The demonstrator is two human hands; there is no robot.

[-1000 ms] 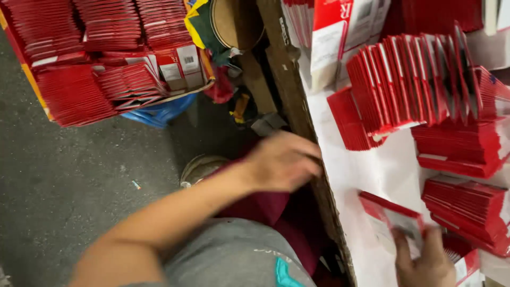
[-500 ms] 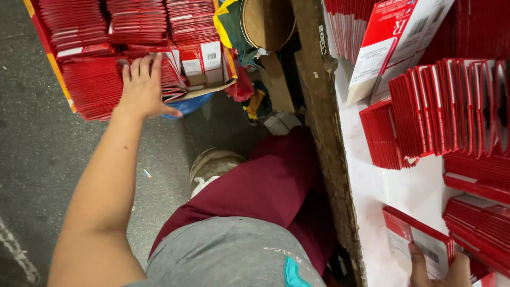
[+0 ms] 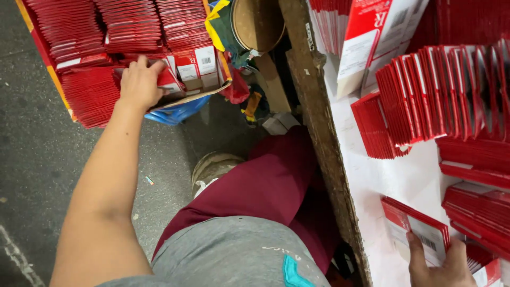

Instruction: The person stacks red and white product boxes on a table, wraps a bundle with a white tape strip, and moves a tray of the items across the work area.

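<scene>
1. Head view: the left hand (image 3: 139, 82) closes on a small stack of flat red cartons (image 3: 169, 82) in the floor box (image 3: 58, 87).
2. The right hand (image 3: 443, 266) pins another stack (image 3: 419, 234) flat on the table (image 3: 382, 180); its fingers are spread.
3. The cartons look light, thin and slippery; they are likely best pinched across the stack's edges.

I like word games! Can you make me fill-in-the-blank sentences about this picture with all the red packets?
1. The left hand reaches into a box of ____ packets.
2. The right hand rests on packets on the ____ table.
3. The person's trousers are dark ____.

Missing words: red; white; red
</scene>
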